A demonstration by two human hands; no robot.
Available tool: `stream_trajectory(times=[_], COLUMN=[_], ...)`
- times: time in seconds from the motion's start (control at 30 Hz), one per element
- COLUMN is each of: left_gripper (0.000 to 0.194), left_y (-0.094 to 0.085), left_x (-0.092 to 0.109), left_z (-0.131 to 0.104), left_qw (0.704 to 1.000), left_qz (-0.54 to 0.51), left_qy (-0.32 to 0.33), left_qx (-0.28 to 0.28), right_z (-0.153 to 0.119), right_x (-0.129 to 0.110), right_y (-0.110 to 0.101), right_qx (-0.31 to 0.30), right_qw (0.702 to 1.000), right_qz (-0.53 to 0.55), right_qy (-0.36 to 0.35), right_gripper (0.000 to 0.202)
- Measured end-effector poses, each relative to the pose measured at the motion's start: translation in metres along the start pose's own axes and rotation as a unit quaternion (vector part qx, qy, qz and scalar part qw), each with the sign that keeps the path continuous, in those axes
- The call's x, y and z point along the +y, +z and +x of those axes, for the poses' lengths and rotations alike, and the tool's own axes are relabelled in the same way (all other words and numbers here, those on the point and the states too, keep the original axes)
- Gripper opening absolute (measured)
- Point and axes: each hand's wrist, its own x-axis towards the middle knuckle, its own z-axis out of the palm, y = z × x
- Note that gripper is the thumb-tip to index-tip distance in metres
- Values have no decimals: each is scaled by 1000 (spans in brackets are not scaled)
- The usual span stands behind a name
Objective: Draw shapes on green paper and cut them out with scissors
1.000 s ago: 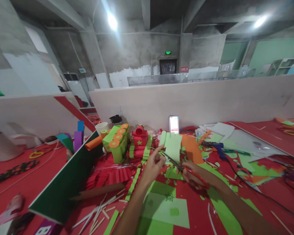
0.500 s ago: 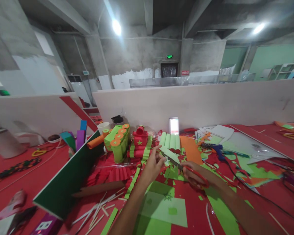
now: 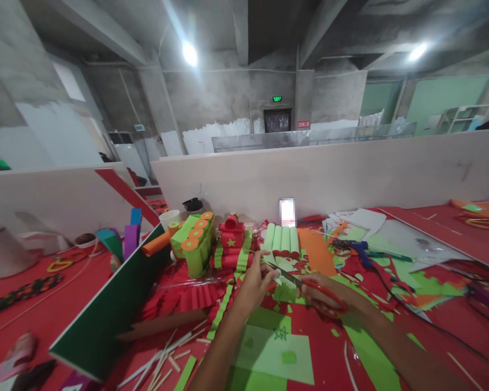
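My right hand (image 3: 315,289) is closed around the red handles of a pair of scissors (image 3: 290,277), whose dark blades point left and away from me. Between the fingers of my left hand (image 3: 257,281) is a small piece of pale green craft paper (image 3: 269,259), mostly hidden by the hand. The blade tips reach this paper beside my left fingertips; whether they touch it I cannot tell. Below both hands lies a pale green sheet (image 3: 269,355) with a star drawn on it. Several pale green rolls with red ends (image 3: 283,239) stand just beyond my hands.
Green and orange rolled shapes (image 3: 195,239) and a red stack with a star (image 3: 231,241) stand left of centre. A dark green board (image 3: 106,304) leans there. Thin sticks (image 3: 163,358) lie in front. To the right are a blue glue gun (image 3: 361,251), its cable and paper scraps.
The pale green piece in my left hand shows less and sits at a different angle beside the blades. Both hands stay in nearly the same place, and the view has shifted slightly.
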Motion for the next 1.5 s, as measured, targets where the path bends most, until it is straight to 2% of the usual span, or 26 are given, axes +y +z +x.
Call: stream_trajectory(times=[0.2,0.33,0.4,0.5,0.6,0.7,0.97,1.17,1.33,1.5], left_gripper=[32,37,39,29,17,19,23,25,23,32], left_y=[1,0,-1,1,8,15,18,22,25,29], left_x=[1,5,6,5,6,6,10,10,9,8], left_z=[1,3,3,1,-3,-6,-4,-7,-6,-3], left_qw=[999,996,996,999,998,992,992,991,995,997], left_qz=[-50,-74,-75,-55,6,65,63,34,8,-39], left_qy=[0,8,9,2,10,28,17,21,9,-42], left_qx=[-4,39,41,0,-66,-102,-111,-125,-101,-47], right_z=[-5,-9,-9,-4,5,14,23,21,23,28], right_x=[2,0,-2,-3,-2,1,13,13,15,14], right_y=[-5,-5,-5,-4,1,10,13,13,15,18], right_qx=[7,18,34,53,103,145,167,140,135,207], right_qw=[998,997,996,994,989,982,974,976,976,952], right_qz=[64,79,87,91,87,90,103,125,131,162], right_qy=[-14,-16,-9,-10,-56,-87,-109,-107,-114,-159], right_gripper=[46,49,49,44,40,47,49,51,49,48])
